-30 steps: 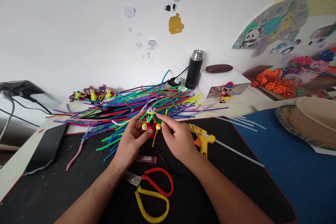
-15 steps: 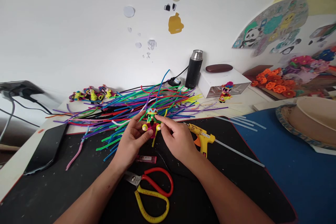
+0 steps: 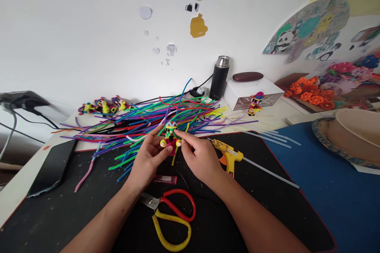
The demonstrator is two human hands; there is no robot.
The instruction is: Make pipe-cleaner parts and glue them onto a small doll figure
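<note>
My left hand is closed around the side of a small pipe-cleaner figure, its thumb across the lower front. The figure has a green face, a black beard, a striped hat, a magenta body and yellow cuffs. From the other side my right hand reaches in, index finger stretched to the face and the other fingers curled at the figure's side. The fingertips partly cover the face. Below the hands lie scissors with one red and one yellow handle. A yellow glue gun rests to the right of my right hand.
Loose pipe cleaners are heaped behind the hands. A phone lies left; a black flask and a white box stand behind. Another figure is by the box. Glue sticks and a bowl are right.
The figure and both hands have shifted very slightly left and up. My grip and the right index finger at the face look the same.
</note>
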